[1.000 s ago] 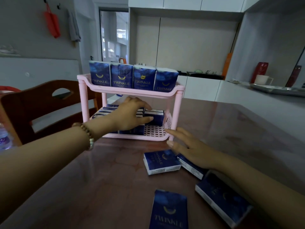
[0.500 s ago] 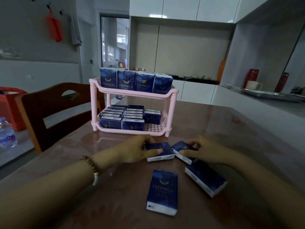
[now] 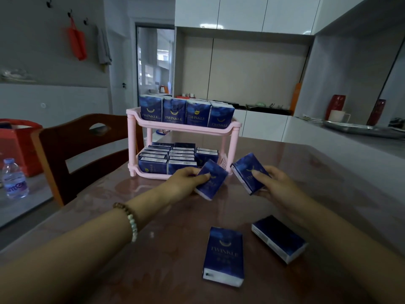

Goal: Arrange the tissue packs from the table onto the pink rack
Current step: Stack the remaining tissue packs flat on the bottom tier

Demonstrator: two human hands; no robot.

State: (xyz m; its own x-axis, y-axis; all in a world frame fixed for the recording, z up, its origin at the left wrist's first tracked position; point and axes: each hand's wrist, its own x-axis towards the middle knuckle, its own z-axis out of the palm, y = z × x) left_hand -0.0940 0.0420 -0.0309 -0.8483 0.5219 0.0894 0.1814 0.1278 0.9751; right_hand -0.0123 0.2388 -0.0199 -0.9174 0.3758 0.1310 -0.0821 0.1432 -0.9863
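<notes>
- Rack [image 3: 186, 129] stands at the far middle of the counter [image 3: 317, 172] and is mostly filled. Four top packs [image 3: 175, 113] stand upright side by side across its upper shelf, which looks full.
- Lower packs [image 3: 166, 159] lie in rows on the bottom shelf, covering its left and middle. Bare pink grid shows only at the front right corner, so I judge the remaining room to be there.
- Left hand [image 3: 182, 183] is clamped on the left pack [image 3: 213, 183], thumb on its face. The pack is tilted and sits just in front of the bottom shelf, seemingly lifted off the counter.
- Flat pack [image 3: 223, 255] lies label up on the counter, nearest the camera, untouched and well apart from the rack.
- Right pack [image 3: 247, 172] is raised and tilted near the rack's front right leg. Right hand [image 3: 276, 185] is closed round it, thumb across its face.
- Angled pack [image 3: 278, 238] lies on the counter just beside the flat pack, untouched.
- Progress, as I judge it, is late: four packs remain off the rack. Two are in hand and close to the shelf, and two are yet to be picked up.
</notes>
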